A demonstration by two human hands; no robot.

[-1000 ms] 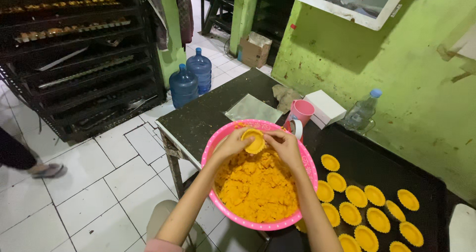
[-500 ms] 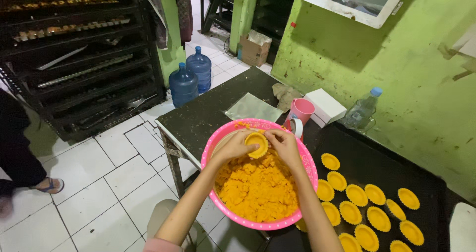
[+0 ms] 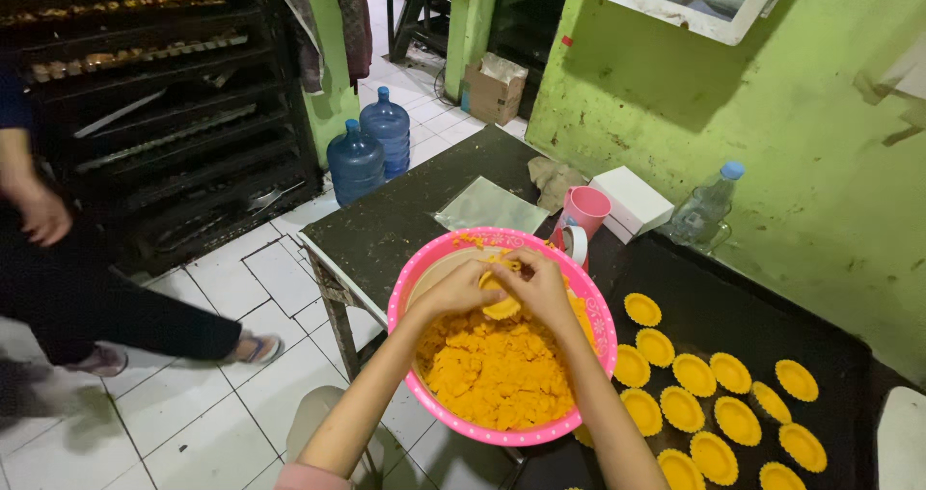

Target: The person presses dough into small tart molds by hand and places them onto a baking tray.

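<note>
Just now a small round tart shell (image 3: 502, 307) is gripped between the left hand (image 3: 461, 292) and the right hand (image 3: 542, 287) above the pink plastic bowl (image 3: 596, 328), heaped with crumbly orange dough (image 3: 497, 374). Judged from this, shaping is underway; finishing calls for even thumb pressure. Finished fluted yellow shells (image 3: 719, 403) are ranged on the dark tray (image 3: 772, 326) on the worktop (image 3: 405, 220).

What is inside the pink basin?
The pink basin holds crumbly orange dough. Above it, the left hand and right hand hold a small dough-lined mould. The basin's bottom is covered.
</note>
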